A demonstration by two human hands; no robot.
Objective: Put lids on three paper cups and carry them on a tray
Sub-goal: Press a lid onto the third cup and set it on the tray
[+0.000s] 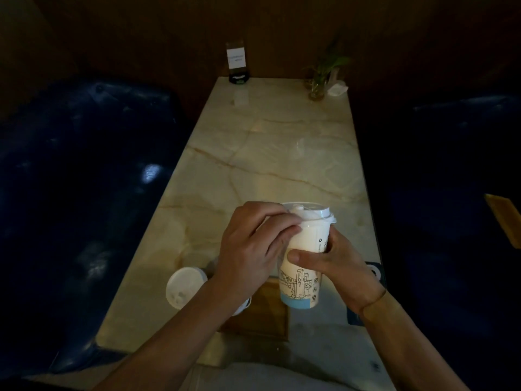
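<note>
A white paper cup with a line drawing and a blue base is held up over the near end of the marble table. My right hand grips its side, thumb across the front. My left hand curls its fingers over the white lid sitting on the cup's rim. A second lidded cup stands at the near left. A third white rim shows under my left forearm, mostly hidden. A wooden tray lies beneath the held cup.
Dark blue padded seats flank the table on both sides. At the far end stand a sign holder, a small plant in a glass and a crumpled tissue. A dark device lies at the table's near right edge.
</note>
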